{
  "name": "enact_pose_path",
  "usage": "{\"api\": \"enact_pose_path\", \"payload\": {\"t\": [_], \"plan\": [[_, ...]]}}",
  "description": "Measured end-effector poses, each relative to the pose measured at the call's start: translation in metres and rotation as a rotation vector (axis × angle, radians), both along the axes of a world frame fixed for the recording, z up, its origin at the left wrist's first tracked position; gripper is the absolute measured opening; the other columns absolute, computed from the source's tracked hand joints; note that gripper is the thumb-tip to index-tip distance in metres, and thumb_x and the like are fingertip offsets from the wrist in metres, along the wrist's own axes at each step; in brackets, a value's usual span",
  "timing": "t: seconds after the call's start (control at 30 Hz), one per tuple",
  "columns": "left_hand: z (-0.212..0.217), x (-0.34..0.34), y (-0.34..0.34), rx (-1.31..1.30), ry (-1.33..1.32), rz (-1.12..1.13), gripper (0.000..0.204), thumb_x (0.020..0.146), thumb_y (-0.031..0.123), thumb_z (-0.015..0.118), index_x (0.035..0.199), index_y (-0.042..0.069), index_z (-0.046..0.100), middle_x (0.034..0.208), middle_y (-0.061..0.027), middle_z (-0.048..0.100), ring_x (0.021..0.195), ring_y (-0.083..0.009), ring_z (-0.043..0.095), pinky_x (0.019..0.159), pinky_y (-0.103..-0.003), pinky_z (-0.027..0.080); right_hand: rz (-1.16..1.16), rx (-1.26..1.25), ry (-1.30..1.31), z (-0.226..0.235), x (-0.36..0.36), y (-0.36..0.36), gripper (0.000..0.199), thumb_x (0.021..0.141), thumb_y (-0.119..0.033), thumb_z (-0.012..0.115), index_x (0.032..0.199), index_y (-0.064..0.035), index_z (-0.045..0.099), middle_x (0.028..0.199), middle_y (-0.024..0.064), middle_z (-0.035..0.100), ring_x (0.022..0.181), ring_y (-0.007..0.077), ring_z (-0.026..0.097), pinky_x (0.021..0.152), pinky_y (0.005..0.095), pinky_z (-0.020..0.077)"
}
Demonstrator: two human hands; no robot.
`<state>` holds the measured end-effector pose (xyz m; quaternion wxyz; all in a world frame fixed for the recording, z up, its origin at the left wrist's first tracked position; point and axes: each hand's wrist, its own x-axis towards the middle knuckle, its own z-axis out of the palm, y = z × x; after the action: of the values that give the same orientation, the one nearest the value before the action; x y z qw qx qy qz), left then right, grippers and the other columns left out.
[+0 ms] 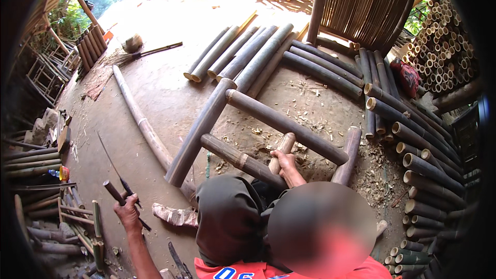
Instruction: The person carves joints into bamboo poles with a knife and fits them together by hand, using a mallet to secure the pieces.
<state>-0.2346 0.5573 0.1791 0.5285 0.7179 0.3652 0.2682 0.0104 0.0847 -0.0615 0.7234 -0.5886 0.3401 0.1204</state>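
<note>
At the lower left my left hand (129,213) is closed round a dark rod-shaped handle (113,191); the working end is not clear. Right beside those fingers is a long thin-bladed tool (109,156) with a black grip. My right hand (290,168) wraps round a short, pale, round wooden piece (283,147). That piece stands between two crossbars of a dark bamboo frame (284,123). The frame lies tilted before my knees, with a lower crossbar (240,159) running toward my lap. A blurred patch hides part of the frame's near right end.
Bamboo poles (248,54) lie across the far floor, and stacked bamboo lengths (431,170) line the right. A long pale pole (142,121) runs along the left, near a broom (137,54). Shavings (310,98) litter the floor. A rough wood block (175,215) sits by my left knee.
</note>
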Motion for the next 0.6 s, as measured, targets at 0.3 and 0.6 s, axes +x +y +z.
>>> {"api": "enact_pose_path", "payload": {"t": [0.3, 0.6], "plan": [[0.001, 0.039, -0.059, -0.188, -0.026, -0.142, 0.019, 0.084, 0.007, 0.078, 0.099, 0.000, 0.068, 0.068, 0.0064, 0.056, 0.045, -0.0022, 0.039, 0.041, -0.024, 0.025, 0.050, -0.028, 0.096, -0.027, 0.007, 0.038, 0.060, 0.073, -0.018, 0.093, 0.119, 0.0121, 0.066, 0.103, 0.0178, 0.072, 0.084, 0.0280, 0.072, 0.074, 0.0475, 0.0604], [0.008, 0.011, -0.074, -0.239, 0.014, -0.048, 0.019, 0.085, 0.010, 0.077, 0.098, 0.000, 0.068, 0.068, 0.0023, 0.060, 0.044, -0.0046, 0.044, 0.039, -0.024, 0.031, -0.058, 0.202, 0.109, -0.072, 0.095, 0.032, 0.061, 0.074, -0.016, 0.093, 0.121, 0.0098, 0.064, 0.103, 0.0172, 0.073, 0.082, 0.0305, 0.073, 0.072, 0.0507, 0.0622]]}}
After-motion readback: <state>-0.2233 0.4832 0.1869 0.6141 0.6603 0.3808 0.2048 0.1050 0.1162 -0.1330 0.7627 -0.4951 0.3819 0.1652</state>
